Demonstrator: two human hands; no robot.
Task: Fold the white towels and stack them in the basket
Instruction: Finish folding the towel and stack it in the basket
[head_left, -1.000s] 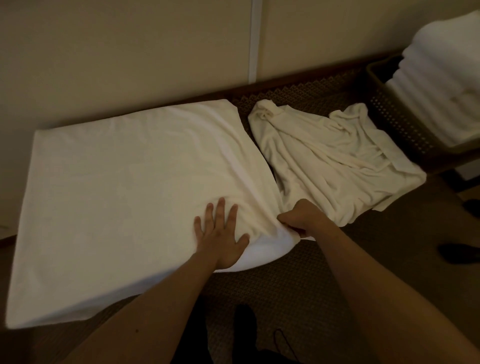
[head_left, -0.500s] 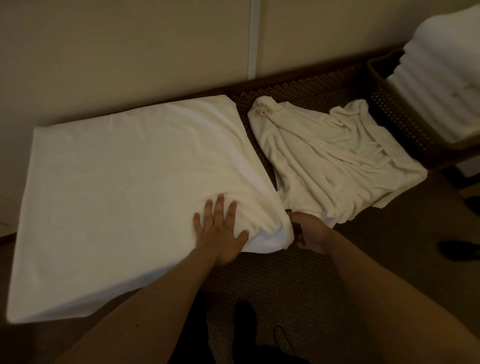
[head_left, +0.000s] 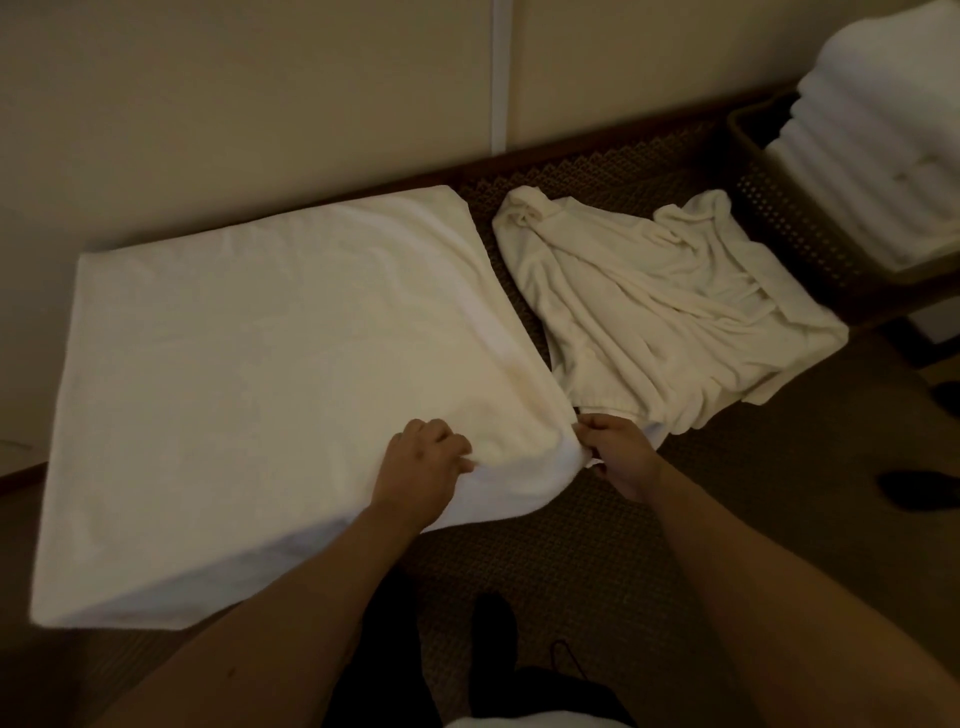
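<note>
A large white towel (head_left: 249, 374) lies spread flat over the left half of the dark woven table (head_left: 571, 545). My left hand (head_left: 423, 470) has its fingers curled into the cloth near the towel's near right corner. My right hand (head_left: 618, 452) pinches that same corner at its edge. A crumpled white towel (head_left: 649, 312) lies to the right of the flat one. At the far right a dark perforated basket (head_left: 779, 208) holds a tall stack of folded white towels (head_left: 883, 145).
A beige wall (head_left: 260, 104) runs close behind the table. The table's near edge is by my legs, and dark shoes (head_left: 914, 488) show on the floor at the right.
My left hand went from lying flat on the towel to gripping the cloth. My right hand shifted along the near right corner and now pinches its edge.
</note>
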